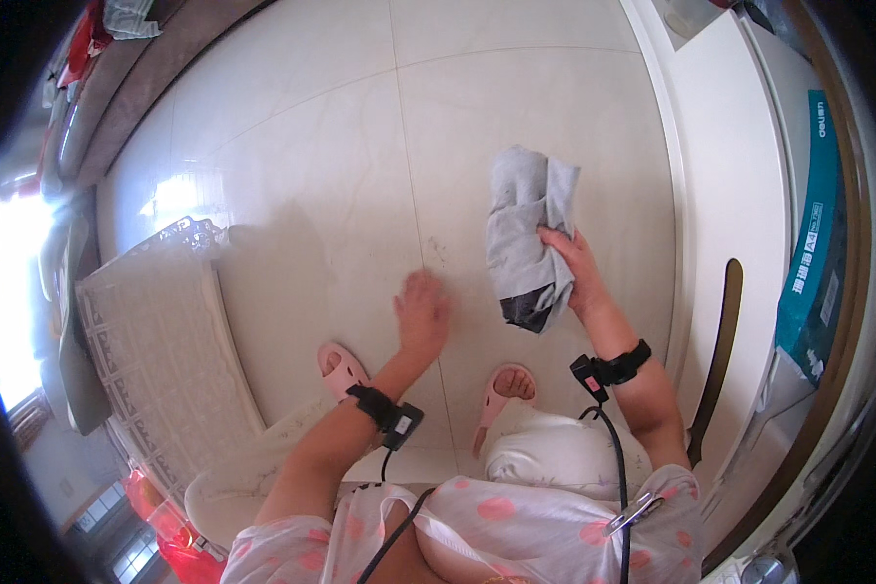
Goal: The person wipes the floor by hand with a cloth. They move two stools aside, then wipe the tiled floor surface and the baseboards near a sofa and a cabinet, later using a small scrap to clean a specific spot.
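A folded grey cloth bundle (525, 212) is held above the tiled floor in my right hand (578, 269), with the thumb pressed over its side. A black part (527, 309) shows at the bundle's near end; what it belongs to is hidden by the folds. My left hand (421, 310) is blurred over the floor, to the left of the bundle and apart from it. It holds nothing, and its fingers look spread. Small dark marks (436, 250) lie on the tile just beyond it.
At my left stands a pale low rack or basket with an ornate edge (190, 232). On the right is a white cabinet panel (734, 168) with a slot handle, beside a teal paper package (810, 255). Pink slippers (342, 372) are on my feet. A red bag (182, 540) is lower left.
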`<state>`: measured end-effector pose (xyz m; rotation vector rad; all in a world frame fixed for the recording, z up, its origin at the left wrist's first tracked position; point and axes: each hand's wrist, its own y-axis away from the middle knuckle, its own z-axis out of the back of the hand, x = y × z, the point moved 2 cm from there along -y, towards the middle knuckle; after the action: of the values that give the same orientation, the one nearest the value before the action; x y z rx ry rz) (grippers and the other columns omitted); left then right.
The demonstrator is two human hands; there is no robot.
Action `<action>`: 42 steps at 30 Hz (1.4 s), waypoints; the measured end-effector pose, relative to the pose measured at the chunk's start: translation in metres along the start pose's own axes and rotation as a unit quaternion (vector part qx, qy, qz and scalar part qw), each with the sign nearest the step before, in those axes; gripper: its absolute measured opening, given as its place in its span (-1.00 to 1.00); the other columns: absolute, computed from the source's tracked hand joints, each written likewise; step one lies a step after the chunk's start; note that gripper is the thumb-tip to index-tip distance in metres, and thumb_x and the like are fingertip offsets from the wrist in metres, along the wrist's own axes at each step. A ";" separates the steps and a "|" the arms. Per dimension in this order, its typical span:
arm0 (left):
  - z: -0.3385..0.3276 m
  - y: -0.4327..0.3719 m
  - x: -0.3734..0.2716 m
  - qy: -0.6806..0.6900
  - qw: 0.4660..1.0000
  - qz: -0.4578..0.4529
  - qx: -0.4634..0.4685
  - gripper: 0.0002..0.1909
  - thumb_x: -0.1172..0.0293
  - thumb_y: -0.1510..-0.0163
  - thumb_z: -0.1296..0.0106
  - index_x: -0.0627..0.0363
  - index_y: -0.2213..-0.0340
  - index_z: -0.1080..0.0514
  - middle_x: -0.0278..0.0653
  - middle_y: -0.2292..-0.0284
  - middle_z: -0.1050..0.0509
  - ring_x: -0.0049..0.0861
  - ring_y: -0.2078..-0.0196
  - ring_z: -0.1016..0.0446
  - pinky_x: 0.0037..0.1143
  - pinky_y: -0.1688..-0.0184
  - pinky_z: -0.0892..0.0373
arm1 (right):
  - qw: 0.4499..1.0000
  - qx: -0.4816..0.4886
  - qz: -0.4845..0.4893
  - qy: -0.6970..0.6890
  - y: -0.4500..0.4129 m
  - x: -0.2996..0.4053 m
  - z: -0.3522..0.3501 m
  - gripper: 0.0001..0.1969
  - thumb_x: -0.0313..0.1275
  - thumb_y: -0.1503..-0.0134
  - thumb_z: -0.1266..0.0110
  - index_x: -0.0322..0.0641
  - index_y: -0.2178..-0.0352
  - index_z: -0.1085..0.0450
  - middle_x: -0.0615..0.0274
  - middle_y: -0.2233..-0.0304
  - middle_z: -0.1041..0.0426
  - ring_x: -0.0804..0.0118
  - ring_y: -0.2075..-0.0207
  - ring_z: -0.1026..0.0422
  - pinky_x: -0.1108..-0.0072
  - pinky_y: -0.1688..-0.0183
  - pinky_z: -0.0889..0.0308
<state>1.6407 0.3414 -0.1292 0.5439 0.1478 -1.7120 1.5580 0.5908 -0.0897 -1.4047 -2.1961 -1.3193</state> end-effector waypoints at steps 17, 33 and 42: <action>0.060 -0.046 -0.038 0.018 0.989 -0.057 -0.137 -0.55 0.41 0.07 -0.12 0.14 0.09 -0.31 -0.05 0.03 -0.28 -0.16 -0.08 -0.16 -0.22 -0.11 -0.07 | 0.999 0.021 -0.007 -0.032 0.006 0.013 0.014 -0.56 -0.44 -0.03 -0.08 -0.31 0.03 -0.24 0.22 0.17 -0.41 0.34 0.17 -0.43 0.51 0.13 -0.37; 0.046 -0.053 -0.082 0.345 0.925 0.150 -0.044 -0.89 0.50 0.01 -0.05 0.26 0.41 -0.50 -0.26 0.41 -0.53 -0.61 0.34 -0.48 -0.60 0.18 -0.35 | 0.998 0.018 0.044 -0.028 0.005 0.013 0.013 -0.62 -0.44 -0.03 -0.05 -0.28 0.08 -0.27 0.27 0.22 -0.41 0.40 0.22 -0.41 0.55 0.16 -0.36; 0.063 -0.057 -0.087 0.267 0.960 0.010 -0.086 -0.82 0.38 0.02 -0.15 0.25 0.40 -0.51 -0.21 0.35 -0.52 -0.50 0.28 -0.47 -0.53 0.19 -0.34 | 0.999 0.013 0.024 -0.046 0.006 0.020 0.011 -0.60 -0.43 -0.03 -0.06 -0.29 0.07 -0.27 0.24 0.21 -0.42 0.37 0.21 -0.43 0.53 0.15 -0.37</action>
<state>1.5792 0.4071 -0.0470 0.8621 0.6675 -1.4791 1.5553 0.6126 -0.0807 -1.5274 -2.2147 -1.2289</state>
